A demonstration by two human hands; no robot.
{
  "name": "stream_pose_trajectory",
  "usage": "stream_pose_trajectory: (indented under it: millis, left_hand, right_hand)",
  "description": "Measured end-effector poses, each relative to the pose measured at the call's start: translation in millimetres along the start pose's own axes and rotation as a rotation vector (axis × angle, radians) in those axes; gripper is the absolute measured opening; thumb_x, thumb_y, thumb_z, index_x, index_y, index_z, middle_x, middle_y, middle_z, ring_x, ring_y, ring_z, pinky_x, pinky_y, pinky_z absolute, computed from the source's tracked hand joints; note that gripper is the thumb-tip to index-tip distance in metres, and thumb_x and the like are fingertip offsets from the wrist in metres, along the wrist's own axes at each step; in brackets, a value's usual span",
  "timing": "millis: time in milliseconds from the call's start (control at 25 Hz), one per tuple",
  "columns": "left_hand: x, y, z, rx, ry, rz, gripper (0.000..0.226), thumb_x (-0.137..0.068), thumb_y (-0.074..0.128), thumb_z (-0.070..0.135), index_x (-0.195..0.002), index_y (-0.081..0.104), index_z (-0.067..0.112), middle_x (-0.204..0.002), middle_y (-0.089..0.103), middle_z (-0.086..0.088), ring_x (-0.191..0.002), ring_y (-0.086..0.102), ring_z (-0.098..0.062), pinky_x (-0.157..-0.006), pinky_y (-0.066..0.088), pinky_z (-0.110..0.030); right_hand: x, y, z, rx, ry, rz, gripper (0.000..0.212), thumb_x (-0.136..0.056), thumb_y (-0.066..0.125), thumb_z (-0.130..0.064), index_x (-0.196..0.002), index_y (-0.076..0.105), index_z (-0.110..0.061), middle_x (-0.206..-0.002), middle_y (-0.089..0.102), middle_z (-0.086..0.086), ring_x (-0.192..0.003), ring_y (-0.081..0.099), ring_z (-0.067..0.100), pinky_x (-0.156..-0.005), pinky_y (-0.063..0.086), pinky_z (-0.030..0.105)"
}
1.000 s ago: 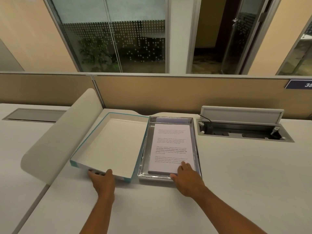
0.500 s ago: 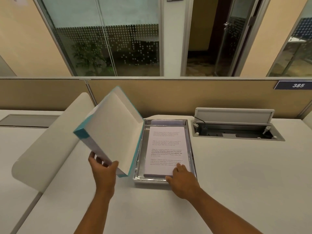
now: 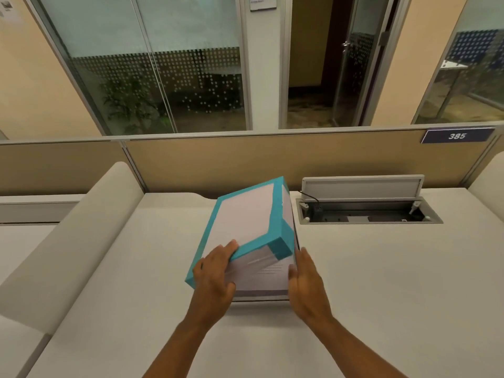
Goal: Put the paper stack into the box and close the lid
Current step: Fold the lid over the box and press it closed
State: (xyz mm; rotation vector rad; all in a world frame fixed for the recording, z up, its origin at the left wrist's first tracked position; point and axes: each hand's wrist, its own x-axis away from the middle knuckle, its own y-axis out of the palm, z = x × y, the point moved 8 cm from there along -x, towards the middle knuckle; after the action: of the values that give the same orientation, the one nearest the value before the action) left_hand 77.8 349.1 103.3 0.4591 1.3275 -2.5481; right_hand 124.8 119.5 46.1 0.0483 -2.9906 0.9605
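Note:
The teal-edged white lid is tilted over the silver box, its left side down and its right side raised. My left hand grips the lid's near left corner. Under the raised edge the printed paper stack shows, lying inside the box. My right hand rests against the box's near right side, fingers straight and slightly blurred. Most of the box is hidden by the lid.
An open cable hatch with a raised flap sits in the desk to the right. A curved white divider rises on the left. A beige partition runs along the back of the white desk.
My left hand swung the lid from standing left of the box over onto it. My right hand slid off the paper to the box's right side.

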Motion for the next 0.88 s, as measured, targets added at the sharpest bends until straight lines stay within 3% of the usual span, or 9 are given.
stream_pose_trajectory:
  millis: [120,200,240,320,400,520,720,880]
  left_hand:
    - [5,19,4,-0.059,-0.02,-0.091,0.081,-0.087,0.078,0.003,-0.155,0.043,0.031,-0.149,0.057,0.004,-0.142,0.053,-0.021,-0.117,0.045,-0.06]
    - [11,30,6,-0.112,-0.02,-0.14,0.086,-0.087,0.078,0.001,-0.157,0.041,0.034,-0.154,0.054,0.002,-0.149,0.047,-0.026,-0.12,0.039,-0.063]
    - [14,34,8,-0.133,-0.009,-0.153,0.088,-0.086,0.08,0.001,-0.157,0.041,0.034,-0.155,0.054,0.001,-0.151,0.046,-0.028,-0.121,0.039,-0.065]
    - [16,40,12,-0.177,0.018,-0.18,0.088,-0.085,0.081,0.001,-0.157,0.043,0.033,-0.158,0.054,0.001,-0.151,0.047,-0.031,-0.12,0.038,-0.068]
    - [17,46,16,-0.224,0.047,-0.216,0.087,-0.084,0.082,-0.001,-0.156,0.047,0.031,-0.161,0.053,0.001,-0.15,0.048,-0.034,-0.12,0.037,-0.071]
    - [19,53,17,-0.275,0.075,-0.263,0.087,-0.082,0.082,-0.003,-0.156,0.05,0.03,-0.165,0.049,0.004,-0.152,0.046,-0.035,-0.121,0.033,-0.072]
    - [25,55,15,-0.345,0.145,-0.299,0.102,-0.062,0.097,0.0,-0.151,0.055,0.028,-0.156,0.06,0.002,-0.14,0.061,-0.038,-0.107,0.048,-0.072]
    - [26,54,12,-0.353,0.152,-0.32,0.102,-0.066,0.096,0.004,-0.154,0.052,0.03,-0.159,0.057,0.004,-0.143,0.058,-0.036,-0.11,0.047,-0.071]
  right_hand:
    - [-1,-33,5,-0.273,0.128,0.149,0.05,-0.111,0.036,-0.041,-0.156,0.042,-0.02,-0.161,0.047,0.003,-0.149,0.045,0.012,-0.113,0.042,0.025]
    - [0,-42,6,-0.417,0.174,0.173,0.045,-0.104,0.033,-0.056,-0.127,0.058,-0.027,-0.124,0.066,-0.005,-0.116,0.063,-0.012,-0.087,0.05,0.004]
    - [0,-45,5,-0.464,0.184,0.17,0.047,-0.1,0.032,-0.061,-0.117,0.058,-0.026,-0.107,0.064,-0.015,-0.1,0.068,-0.009,-0.071,0.052,0.002]
    - [-2,-43,6,-0.479,0.195,0.124,0.053,-0.102,0.036,-0.061,-0.115,0.058,-0.014,-0.096,0.063,-0.019,-0.085,0.071,0.006,-0.058,0.055,0.009]
    - [-3,-37,7,-0.489,0.208,0.062,0.049,-0.101,0.041,-0.061,-0.115,0.061,-0.019,-0.101,0.07,-0.006,-0.087,0.073,0.015,-0.057,0.057,0.014]
    - [-3,-28,12,-0.451,0.23,-0.005,0.044,-0.097,0.043,-0.059,-0.125,0.059,-0.029,-0.111,0.069,-0.002,-0.095,0.073,0.02,-0.06,0.059,0.018]
    - [-2,-19,27,-0.327,0.247,-0.033,0.037,-0.107,0.048,-0.045,-0.136,0.055,-0.023,-0.115,0.065,-0.006,-0.094,0.069,0.017,-0.06,0.059,0.017]
    - [-4,-16,31,-0.269,0.241,-0.04,0.04,-0.107,0.05,-0.041,-0.142,0.053,-0.02,-0.126,0.064,-0.001,-0.101,0.069,0.022,-0.065,0.061,0.018]
